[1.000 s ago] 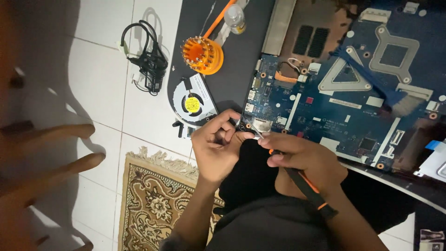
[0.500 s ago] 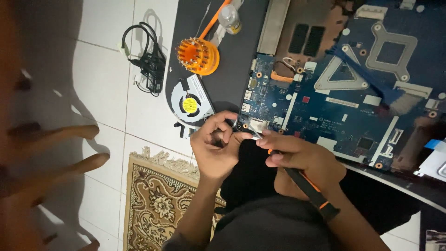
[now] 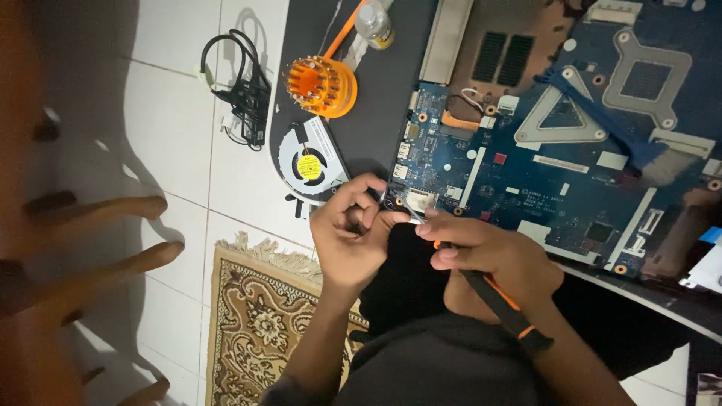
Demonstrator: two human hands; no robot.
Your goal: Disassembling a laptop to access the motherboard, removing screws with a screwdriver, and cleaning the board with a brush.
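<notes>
A blue laptop motherboard (image 3: 571,158) lies in an opened dark laptop shell. My right hand (image 3: 492,252) grips a black and orange screwdriver (image 3: 500,301), its metal tip pointing at the board's near left corner by a white connector (image 3: 421,199). My left hand (image 3: 350,229) is curled beside that tip, fingertips pinched close to it; whether it holds a small part I cannot tell. A round cooling fan (image 3: 308,165) with a yellow centre label lies just left of the board.
An orange ribbed round holder (image 3: 322,86) and a small clear bottle (image 3: 374,24) sit on the dark mat (image 3: 376,128). A black adapter with coiled cable (image 3: 244,94) lies on the white floor tiles. A patterned brown rug (image 3: 263,331) is below. Blurred wooden legs (image 3: 98,225) stand at left.
Both hands stay at the board's near left corner. The left hand's fingers have shifted slightly around the screwdriver tip.
</notes>
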